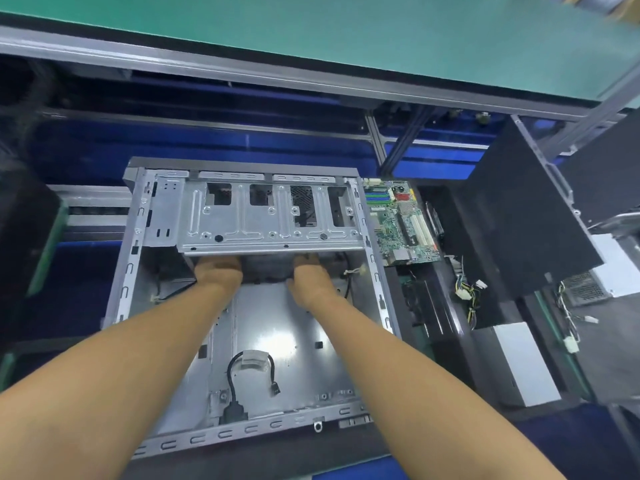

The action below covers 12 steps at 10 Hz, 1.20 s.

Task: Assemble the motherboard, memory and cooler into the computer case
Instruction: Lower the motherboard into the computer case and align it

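Two hands are reaching deep into the computer case [129, 271] in mid-frame, with the left hand [218, 271] and right hand [311, 278] pushing in under the drive cage [242, 220]. The fingers are hiding beneath it, so I cannot tell whether they are gripping anything. The motherboard [401, 223] is lying outside, just right of the case. It is looking light and rigid yet fragile, best taken by its bare edges, never the sockets.
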Tool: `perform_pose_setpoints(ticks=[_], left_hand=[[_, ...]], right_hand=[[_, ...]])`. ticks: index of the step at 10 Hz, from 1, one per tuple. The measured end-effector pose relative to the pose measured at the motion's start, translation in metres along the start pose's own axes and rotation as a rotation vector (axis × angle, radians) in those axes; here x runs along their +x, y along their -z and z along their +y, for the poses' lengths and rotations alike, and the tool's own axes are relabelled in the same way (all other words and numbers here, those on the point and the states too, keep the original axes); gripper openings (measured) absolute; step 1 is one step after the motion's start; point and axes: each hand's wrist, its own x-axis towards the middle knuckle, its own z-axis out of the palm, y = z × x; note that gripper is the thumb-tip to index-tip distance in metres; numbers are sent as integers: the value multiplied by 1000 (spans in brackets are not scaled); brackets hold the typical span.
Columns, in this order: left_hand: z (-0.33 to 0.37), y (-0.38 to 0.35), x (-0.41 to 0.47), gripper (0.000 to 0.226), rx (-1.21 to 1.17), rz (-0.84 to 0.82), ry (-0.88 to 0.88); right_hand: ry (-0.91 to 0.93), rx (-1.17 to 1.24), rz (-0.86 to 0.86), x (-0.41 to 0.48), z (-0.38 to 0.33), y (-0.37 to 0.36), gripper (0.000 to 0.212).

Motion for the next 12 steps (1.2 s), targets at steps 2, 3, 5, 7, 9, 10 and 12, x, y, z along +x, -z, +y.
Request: perform_pose_setpoints(ticks=[2,3,5,7,9,10,12], left_hand=[[6,-2,-9,27,93,155,-65],[9,-3,-26,35,111,241,-98],[31,12,-94,33,53,193,-240],[93,75,-144,6,-731,200,-511],[179,80,-149,20,-882,-8,-539],[212,73,-136,20,-812,16,-494],[246,60,-112,18,-791,171,-440]], right_hand=[[-16,25,-43,-10,-5,-5,61],[-37,-61,-66,-23,-11,4,63],[27,159,-222,-70,-10,57,40],[108,914,-40,-107,30,141,18],[-139,783,321,-82,150,180,18],[-244,344,330,-56,209,177,19],[192,-252,110,-7,236,139,62]])
